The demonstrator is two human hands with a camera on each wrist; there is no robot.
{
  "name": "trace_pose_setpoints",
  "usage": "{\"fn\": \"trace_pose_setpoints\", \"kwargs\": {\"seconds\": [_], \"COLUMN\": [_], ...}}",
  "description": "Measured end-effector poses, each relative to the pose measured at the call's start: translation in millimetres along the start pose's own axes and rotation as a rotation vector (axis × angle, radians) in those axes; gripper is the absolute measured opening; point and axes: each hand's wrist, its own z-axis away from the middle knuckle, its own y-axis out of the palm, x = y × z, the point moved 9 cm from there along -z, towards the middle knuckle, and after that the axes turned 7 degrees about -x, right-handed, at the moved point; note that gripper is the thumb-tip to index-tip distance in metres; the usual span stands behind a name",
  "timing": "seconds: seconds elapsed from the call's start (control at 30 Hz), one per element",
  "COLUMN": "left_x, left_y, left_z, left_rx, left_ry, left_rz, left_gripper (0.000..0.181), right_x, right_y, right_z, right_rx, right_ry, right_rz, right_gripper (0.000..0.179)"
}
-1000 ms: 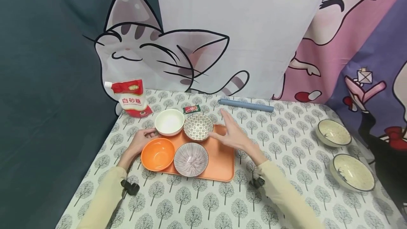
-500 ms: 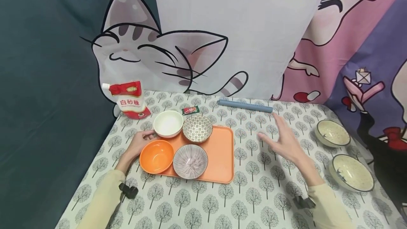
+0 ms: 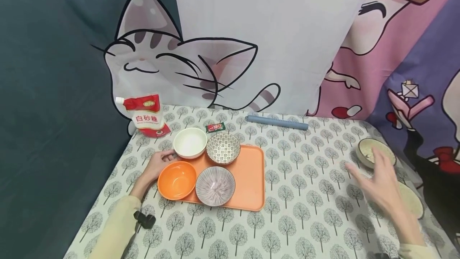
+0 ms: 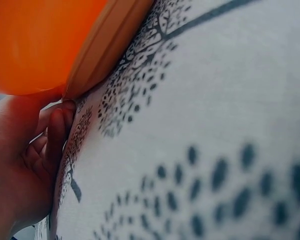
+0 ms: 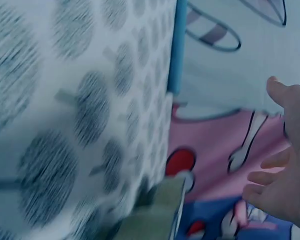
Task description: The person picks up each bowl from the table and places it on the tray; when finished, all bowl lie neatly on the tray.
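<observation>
Judging by how things lie, the work looks partly done: four bowls appear to stand on the orange tray (image 3: 253, 181) left of the frame's centre, and two more are off it at the right side. On the tray, the white bowl (image 3: 190, 143) is at upper left with the patterned bowl (image 3: 223, 148) beside it; below them are the orange bowl (image 3: 177, 180) and the striped bowl (image 3: 215, 186). The tray's right end is bare. The left hand (image 3: 158, 165) is at the tray's left edge, fingers curled, and seems to pinch the rim, though the orange bowl partly hides this in the left wrist view. The right hand (image 3: 381, 183), blurred in the head view, has thumb and fingers apart with nothing between them. From the head it overlaps both the far speckled bowl (image 3: 365, 150) and the near speckled bowl (image 3: 412, 200), but the right wrist view shows it holding neither, so these two are what seems left. The sugar bag (image 3: 147, 117) at centre left, the small packet (image 3: 215, 127) above the patterned bowl and the blue rod (image 3: 277, 122) near the table's back edge lie off the tray, out of both hands.
</observation>
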Motion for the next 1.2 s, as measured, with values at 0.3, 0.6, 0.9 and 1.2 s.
{"fn": "trace_pose_setpoints", "kwargs": {"seconds": [0.3, 0.6, 0.9, 1.2], "left_x": [-2.1, -3.0, 0.3, -2.5], "left_y": [-1.3, -0.3, -4.3, -1.2], "left_z": [0.7, 1.6, 2.6, 1.7], "left_rx": [-0.005, 0.0, -0.008, 0.001], "left_ry": [0.025, 0.022, 0.01, 0.025], "left_rz": [-0.012, -0.017, -0.034, -0.038], "left_gripper": [0.054, 0.058, 0.059, 0.063], "right_x": [-75, -125, -142, -123], "right_y": [-28, -37, -22, -26], "right_z": [24.0, 39.8, 50.1, 60.8], "right_rx": [-0.043, -0.006, 0.082, 0.096], "right_ry": [0.246, 0.388, 0.444, 0.447], "right_rz": [0.133, 0.286, 0.253, 0.309], "right_gripper": [0.108, 0.115, 0.134, 0.127]}}
